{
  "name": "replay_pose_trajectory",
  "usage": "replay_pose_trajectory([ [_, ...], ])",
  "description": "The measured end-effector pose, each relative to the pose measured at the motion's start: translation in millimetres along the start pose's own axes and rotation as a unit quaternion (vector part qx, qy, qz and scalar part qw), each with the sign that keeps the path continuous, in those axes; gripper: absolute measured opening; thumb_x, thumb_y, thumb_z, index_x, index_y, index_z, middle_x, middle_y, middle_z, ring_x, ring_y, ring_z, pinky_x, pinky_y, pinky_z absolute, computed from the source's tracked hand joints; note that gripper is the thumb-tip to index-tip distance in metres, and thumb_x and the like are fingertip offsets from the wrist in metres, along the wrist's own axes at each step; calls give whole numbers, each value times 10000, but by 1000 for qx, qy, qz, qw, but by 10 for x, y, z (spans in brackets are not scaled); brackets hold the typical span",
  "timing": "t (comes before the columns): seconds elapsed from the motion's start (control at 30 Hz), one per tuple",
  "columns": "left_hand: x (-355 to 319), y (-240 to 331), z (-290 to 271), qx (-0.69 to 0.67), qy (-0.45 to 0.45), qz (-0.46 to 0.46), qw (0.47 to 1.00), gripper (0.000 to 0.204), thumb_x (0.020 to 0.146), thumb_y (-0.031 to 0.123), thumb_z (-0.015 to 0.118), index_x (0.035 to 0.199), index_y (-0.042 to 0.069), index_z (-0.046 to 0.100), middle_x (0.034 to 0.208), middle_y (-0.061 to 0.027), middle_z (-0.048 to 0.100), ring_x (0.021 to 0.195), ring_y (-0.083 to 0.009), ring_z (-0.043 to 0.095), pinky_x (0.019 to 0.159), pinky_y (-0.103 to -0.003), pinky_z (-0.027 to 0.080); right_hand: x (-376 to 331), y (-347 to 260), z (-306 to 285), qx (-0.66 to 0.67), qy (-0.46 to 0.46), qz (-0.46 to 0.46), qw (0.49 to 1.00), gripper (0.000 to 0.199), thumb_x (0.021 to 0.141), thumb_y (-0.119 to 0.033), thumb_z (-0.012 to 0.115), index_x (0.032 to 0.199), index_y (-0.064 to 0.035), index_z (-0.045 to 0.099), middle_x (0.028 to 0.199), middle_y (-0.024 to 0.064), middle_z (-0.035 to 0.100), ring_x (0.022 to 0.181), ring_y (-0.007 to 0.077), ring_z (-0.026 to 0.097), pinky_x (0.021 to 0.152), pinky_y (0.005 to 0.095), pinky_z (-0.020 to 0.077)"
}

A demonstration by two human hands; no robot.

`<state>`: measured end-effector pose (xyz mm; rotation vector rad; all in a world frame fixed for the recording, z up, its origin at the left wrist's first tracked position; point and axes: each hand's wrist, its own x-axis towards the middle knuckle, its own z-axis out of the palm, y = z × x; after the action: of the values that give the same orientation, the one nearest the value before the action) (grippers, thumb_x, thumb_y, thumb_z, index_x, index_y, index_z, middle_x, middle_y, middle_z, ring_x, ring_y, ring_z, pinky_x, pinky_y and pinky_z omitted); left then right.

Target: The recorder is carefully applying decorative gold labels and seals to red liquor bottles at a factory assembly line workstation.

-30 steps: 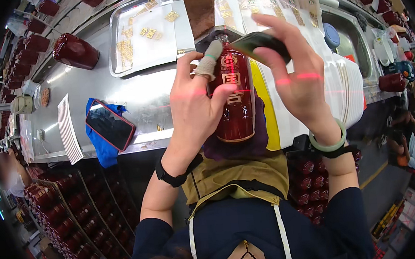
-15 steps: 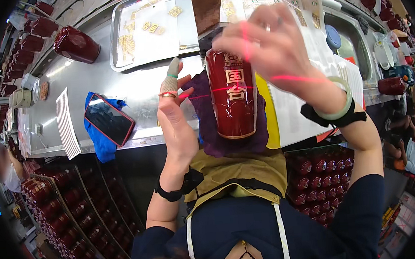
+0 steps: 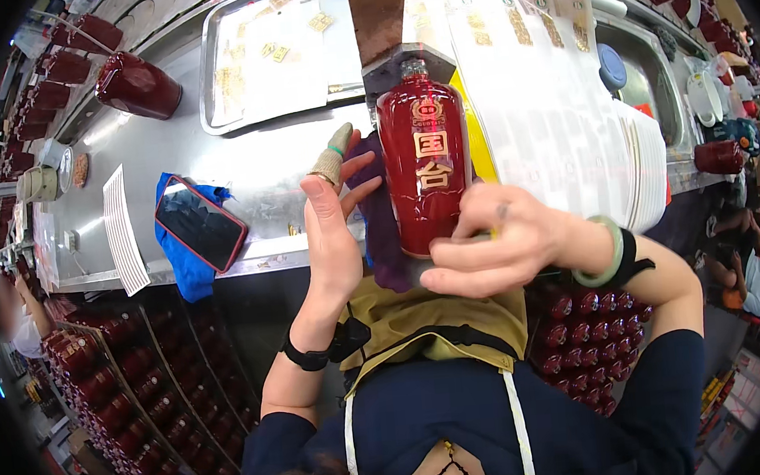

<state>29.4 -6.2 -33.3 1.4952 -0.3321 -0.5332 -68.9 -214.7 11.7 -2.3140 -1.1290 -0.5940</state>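
Note:
A dark red glass bottle (image 3: 406, 177) with raised gold lettering and a gold emblem lies on its back, its neck pointing away from me. Under it is a purple cloth (image 3: 378, 238), showing mostly along the left side. My left hand (image 3: 332, 223) is open beside the bottle, fingers stretched toward its left flank; one finger wears pale covers with a green band. Over the lower right corner of the bottle, by its base, my right hand (image 3: 496, 239) has curled fingers. What those fingers grip, if anything, is hidden. A pale green bangle (image 3: 609, 251) circles the right wrist.
A metal tray (image 3: 208, 99) with gold stickers on paper stands behind. Sheets of gold stickers (image 3: 514, 13) and stacked white sheets (image 3: 642, 168) lie right. A phone (image 3: 200, 223) rests on blue cloth at left. Another red bottle (image 3: 138, 85) stands farther left; a brown post (image 3: 377, 5) rises ahead.
My right hand has come down from the bottle's neck to its base, baring the neck. The left hand has shifted slightly right and stays open. The red light lines on the bottle are gone.

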Motion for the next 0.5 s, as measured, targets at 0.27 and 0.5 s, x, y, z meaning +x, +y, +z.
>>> replay_pose_trajectory([
  [0.27,70,86,168,-18,-32,-1,999,933,1048,686,128,1557,-75,304,1533,-222,428,1400,-334,460,1174,-457,370,275,431,-77,-127,286,347,884,252,881,-62,750,1128,-64,703,949,128,715,803,313,697,700,368,550],
  [0.5,205,131,156,157,-19,315,936,954,990,745,354,1396,-93,560,1551,-324,398,1415,-435,455,1156,-469,365,279,658,-221,-205,231,389,868,178,943,-141,682,1108,-75,690,958,130,723,815,335,704,697,397,546],
])
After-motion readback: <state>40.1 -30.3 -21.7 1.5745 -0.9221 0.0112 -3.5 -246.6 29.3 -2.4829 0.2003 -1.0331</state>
